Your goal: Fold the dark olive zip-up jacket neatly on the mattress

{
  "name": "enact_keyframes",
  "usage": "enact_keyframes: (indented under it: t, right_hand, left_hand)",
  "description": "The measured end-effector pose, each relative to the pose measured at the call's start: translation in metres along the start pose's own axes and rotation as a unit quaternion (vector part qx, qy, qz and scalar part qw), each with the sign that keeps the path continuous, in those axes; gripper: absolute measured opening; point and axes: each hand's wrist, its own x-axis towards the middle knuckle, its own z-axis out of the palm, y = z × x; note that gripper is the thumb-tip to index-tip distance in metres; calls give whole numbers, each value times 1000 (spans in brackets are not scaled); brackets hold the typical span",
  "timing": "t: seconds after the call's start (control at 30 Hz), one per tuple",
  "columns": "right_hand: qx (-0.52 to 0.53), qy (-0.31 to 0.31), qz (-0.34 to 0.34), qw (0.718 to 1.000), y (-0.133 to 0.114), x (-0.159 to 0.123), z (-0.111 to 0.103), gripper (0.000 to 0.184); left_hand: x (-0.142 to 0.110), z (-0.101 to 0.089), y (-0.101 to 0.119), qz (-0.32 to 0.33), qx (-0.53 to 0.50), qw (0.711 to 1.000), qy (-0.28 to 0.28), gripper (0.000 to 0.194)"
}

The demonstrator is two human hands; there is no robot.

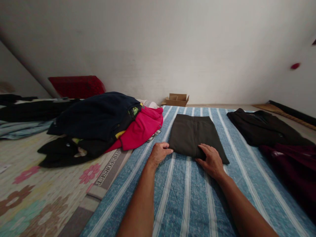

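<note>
A folded dark olive-grey garment [195,133] lies flat on the blue striped bed cover [187,194], straight ahead of me. My left hand [160,153] rests at the garment's near left corner, fingers curled and touching its edge. My right hand [211,160] lies on the near right part of the garment, fingers stretched out flat on the cloth. Neither hand lifts the garment off the cover.
A pile of clothes lies to the left, with a navy piece [98,113], a pink piece [142,128] and black ones. Folded black [264,126] and maroon [293,164] garments lie at the right. A small cardboard box [177,99] stands by the wall. A floral sheet [44,184] covers the left.
</note>
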Motion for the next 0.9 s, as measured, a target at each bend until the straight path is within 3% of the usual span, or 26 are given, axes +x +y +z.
enact_keyframes:
  t: [0.1,0.23,0.47,0.63,0.9]
  right_hand:
    - [0,-1,2,1000,0,0,0,49]
    - [4,3,4,1000,1,0,1,48]
    - [-1,0,2,1000,1,0,1,50]
    - [0,3,-1,1000,1,0,1,48]
    - [-4,-1,-1,1000,-1,0,-1,47]
  left_hand:
    - [-3,0,1,16,-36,999,-23,16]
    - [-6,1,1,-18,-92,994,-54,25]
    - [-3,5,-1,10,-162,982,-94,19]
    - [-2,6,-3,24,-124,986,-110,19]
    - [0,4,-5,-15,-68,994,-87,19]
